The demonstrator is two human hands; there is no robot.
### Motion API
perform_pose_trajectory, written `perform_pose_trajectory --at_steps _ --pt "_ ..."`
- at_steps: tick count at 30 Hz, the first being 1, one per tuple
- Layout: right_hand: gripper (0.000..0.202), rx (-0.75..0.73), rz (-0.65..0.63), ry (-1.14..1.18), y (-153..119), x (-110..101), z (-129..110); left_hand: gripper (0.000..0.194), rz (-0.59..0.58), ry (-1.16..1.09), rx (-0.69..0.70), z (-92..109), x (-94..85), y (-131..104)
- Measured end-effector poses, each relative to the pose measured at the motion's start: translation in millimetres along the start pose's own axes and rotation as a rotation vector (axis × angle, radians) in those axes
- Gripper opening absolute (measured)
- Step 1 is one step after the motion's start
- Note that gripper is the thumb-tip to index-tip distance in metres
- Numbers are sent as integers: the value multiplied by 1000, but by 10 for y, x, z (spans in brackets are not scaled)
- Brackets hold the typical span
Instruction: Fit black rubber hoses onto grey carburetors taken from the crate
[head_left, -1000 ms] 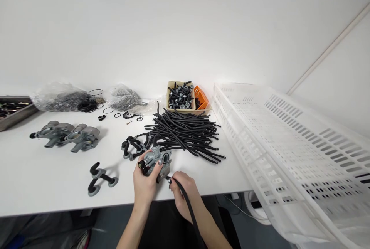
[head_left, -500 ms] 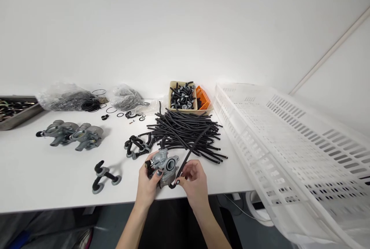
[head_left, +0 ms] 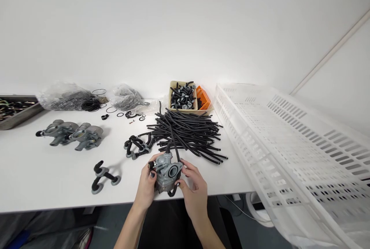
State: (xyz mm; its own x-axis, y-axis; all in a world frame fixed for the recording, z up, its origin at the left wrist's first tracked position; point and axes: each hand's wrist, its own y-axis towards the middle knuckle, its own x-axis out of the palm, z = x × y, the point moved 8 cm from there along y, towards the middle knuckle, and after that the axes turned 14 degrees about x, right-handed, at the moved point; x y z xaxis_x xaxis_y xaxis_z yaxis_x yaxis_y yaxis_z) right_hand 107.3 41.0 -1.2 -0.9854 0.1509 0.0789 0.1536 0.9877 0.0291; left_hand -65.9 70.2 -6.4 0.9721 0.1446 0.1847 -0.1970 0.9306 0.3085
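Observation:
My left hand (head_left: 147,186) grips a grey metal carburetor (head_left: 165,182) by its left side, just above the table's front edge. A short black elbow tube (head_left: 169,147) stands on its top. From its underside a long black rubber hose (head_left: 175,143) bends round and runs up along the right side, past the flange. My right hand (head_left: 195,191) is closed at that side, thumb and fingertips on the hose and the flange's edge; part of the hose there is hidden. Behind the carburetor lies a pile of black hoses (head_left: 189,131).
Two more carburetors (head_left: 86,136) stand at left. Black tubes with grey caps (head_left: 105,175) lie in front of them. A yellow bin (head_left: 171,106) and an orange basket (head_left: 206,100) sit at the back. A large white crate (head_left: 251,145) flanks the right; bagged parts (head_left: 124,96) lie behind.
The hose has swung from leaning right to upright against the carburetor's side. My right fingers have moved up beside the flange, and the carburetor has shifted slightly right.

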Motion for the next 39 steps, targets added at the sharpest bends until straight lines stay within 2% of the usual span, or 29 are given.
perform_pose_trajectory --at_steps 2,5,7,9,12,18,23,27,30,34,36,39 --pt "11 -19 -81 -8 -15 33 -56 73 -50 -134 -56 -8 84 -32" --pt "21 -32 -179 22 -17 64 -136 71 14 -244 -175 -27 109 -72" --pt "34 -44 -233 43 -17 87 -182 71 45 -240 -250 -44 111 -91" --pt "57 -33 -301 36 -20 129 -203 67 74 -201 -300 -76 75 -104" --pt "81 -23 -393 -44 -26 179 -229 57 132 -152 -306 -152 -49 -115" --pt "101 -104 -498 -187 24 200 -366 50 175 -88 -297 -273 -214 -142" --pt "112 -115 -632 -138 53 307 -374 53 -42 -197 -406 -190 39 -129" --pt "119 -45 -713 8 64 368 -314 57 -203 -274 -403 -64 202 -101" --pt "117 -21 -670 25 97 335 -258 58 -252 -254 -344 4 233 -73" --pt "97 -42 -396 -50 169 146 -178 63 -199 -297 -290 30 243 -51" --pt "72 -89 -236 -111 130 38 -201 63 -147 -277 -231 28 221 -26" --pt "28 -210 -40 -257 -63 -67 -360 61 -32 -136 -94 24 110 22"
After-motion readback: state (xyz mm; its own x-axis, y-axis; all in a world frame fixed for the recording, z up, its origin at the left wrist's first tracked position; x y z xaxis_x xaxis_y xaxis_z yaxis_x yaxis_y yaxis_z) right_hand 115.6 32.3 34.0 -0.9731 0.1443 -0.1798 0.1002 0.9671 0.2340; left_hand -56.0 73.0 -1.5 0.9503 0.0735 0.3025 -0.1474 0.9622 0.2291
